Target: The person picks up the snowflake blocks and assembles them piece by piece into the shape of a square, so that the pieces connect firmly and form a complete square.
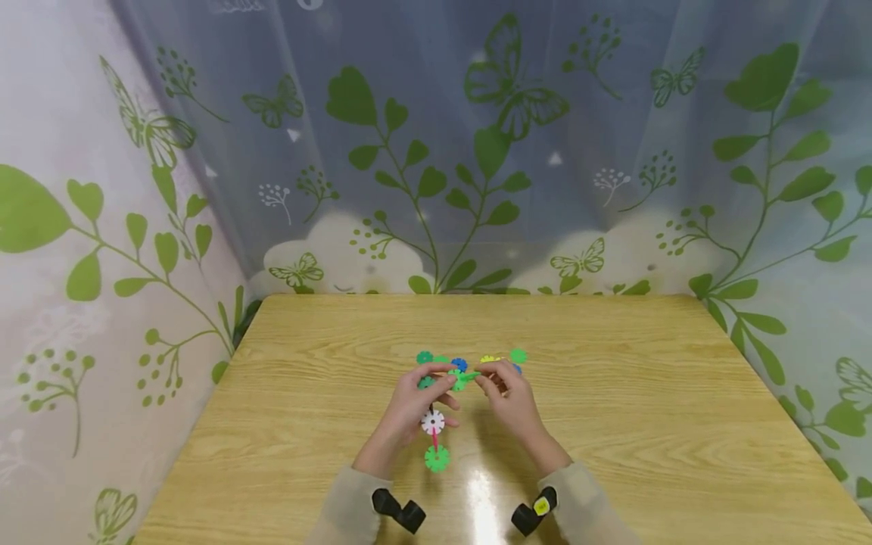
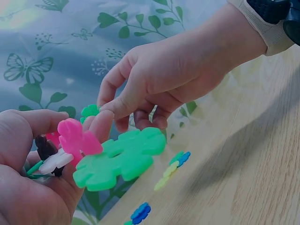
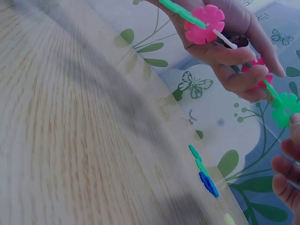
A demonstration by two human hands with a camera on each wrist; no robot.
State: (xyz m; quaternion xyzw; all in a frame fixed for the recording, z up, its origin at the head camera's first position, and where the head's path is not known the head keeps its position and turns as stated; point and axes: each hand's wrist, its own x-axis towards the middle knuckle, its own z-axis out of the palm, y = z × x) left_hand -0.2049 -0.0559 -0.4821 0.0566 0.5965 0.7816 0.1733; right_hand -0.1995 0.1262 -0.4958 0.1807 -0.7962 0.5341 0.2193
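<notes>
My left hand [image 1: 417,401] holds a chain of flower-shaped interlocking plastic discs. In the head view a white disc [image 1: 432,421] and a light green disc [image 1: 437,458] hang from the near end of this chain. Pink [image 2: 77,140], white [image 2: 55,161] and black pieces show by the left palm in the left wrist view, with a large green disc [image 2: 122,159] close to the camera. At the chain's other end, my right hand [image 1: 512,397] pinches a green disc [image 3: 285,110] between thumb and finger. A second pink disc [image 3: 258,72] sits among the left fingers.
Several more discs lie on the wooden table [image 1: 613,393] beyond the hands: a teal disc [image 1: 425,356], a blue disc [image 1: 459,365], a yellow disc [image 1: 487,359] and a green disc [image 1: 518,355]. A patterned curtain [image 1: 436,189] hangs behind the table's far edge.
</notes>
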